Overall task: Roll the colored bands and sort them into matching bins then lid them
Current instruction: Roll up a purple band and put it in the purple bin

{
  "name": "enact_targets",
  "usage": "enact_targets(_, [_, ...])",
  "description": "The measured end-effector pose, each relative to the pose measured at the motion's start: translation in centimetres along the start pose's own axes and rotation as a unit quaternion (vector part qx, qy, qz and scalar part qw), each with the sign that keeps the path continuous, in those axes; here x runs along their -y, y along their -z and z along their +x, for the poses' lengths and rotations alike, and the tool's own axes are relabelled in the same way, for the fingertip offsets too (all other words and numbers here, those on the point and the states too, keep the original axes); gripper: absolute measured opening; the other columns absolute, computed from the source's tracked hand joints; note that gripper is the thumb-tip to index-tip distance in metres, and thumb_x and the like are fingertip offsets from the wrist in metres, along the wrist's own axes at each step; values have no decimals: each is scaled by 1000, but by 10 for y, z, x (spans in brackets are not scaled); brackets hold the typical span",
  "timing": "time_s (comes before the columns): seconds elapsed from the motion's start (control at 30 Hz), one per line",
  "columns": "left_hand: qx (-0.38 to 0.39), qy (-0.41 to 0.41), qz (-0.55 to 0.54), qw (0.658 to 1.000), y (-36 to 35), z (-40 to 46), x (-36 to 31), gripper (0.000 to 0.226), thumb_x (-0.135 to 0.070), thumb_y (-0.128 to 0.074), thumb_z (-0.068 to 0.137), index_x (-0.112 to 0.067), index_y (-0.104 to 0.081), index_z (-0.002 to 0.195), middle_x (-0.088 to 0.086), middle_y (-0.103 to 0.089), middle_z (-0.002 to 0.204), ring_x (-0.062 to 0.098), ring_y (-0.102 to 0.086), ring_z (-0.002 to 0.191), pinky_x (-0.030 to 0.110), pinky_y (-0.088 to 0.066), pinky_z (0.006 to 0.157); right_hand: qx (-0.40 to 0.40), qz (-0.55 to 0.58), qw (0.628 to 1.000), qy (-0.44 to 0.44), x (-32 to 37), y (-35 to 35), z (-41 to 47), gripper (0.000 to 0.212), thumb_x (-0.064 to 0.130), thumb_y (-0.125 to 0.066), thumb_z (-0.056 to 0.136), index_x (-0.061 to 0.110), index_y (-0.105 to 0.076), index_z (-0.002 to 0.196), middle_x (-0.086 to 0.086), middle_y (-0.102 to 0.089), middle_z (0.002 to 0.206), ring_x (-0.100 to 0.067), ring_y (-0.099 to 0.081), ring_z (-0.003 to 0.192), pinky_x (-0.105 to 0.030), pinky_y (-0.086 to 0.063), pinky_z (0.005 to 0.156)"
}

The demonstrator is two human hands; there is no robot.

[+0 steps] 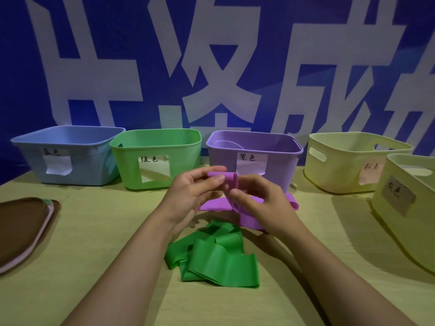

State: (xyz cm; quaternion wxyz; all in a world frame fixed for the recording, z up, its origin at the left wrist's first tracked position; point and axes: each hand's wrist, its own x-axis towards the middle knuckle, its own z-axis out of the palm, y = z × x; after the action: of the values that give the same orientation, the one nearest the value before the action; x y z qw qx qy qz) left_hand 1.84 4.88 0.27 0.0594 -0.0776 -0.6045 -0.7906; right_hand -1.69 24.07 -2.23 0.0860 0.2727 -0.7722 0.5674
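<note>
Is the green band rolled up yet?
No. The green band lies loose and crumpled on the table, untouched by either hand.

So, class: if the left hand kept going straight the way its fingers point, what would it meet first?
Probably the right hand: the left hand points rightward along the purple band both pinch. Depth is unclear.

smooth matt rubbery bands [222, 260], glossy plastic bins [156, 158], paper labels [154, 169]
</note>
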Motion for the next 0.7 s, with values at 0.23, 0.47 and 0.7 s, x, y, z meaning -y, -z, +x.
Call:
enact_targets(0.23, [-59,-84,188,977,-9,0,3,17,-30,-76,83,-14,-79,89,-6,-66,64,2,-53,57,14,-44,58,-39,26,999,8,5,-12,-4,11,22,-73,93,12,-76,95,-3,-76,84,-25,-71,85,-42,-58,80])
enact_targets(0.47, [-110,-134,181,968,-21,2,-4,19,-37,-79,78,-19,-78,82,6,-77,84,11,-67,77,34,-58,79,-3,50,999,22,5,-14,-4,11,23,-71,96,15,-69,105,-2,-75,93,-25,-70,91,-44,-58,82])
enact_targets(0.7, [-141,-160,156,964,-50,5,-37,13,-35,-80,81,-24,-78,75,6,-78,83,18,-69,79,61,-59,83,4,-30,1000,-7,4,7,0,8,24,-77,91,17,-75,94,3,-76,85,-11,-70,80,-37,-59,77])
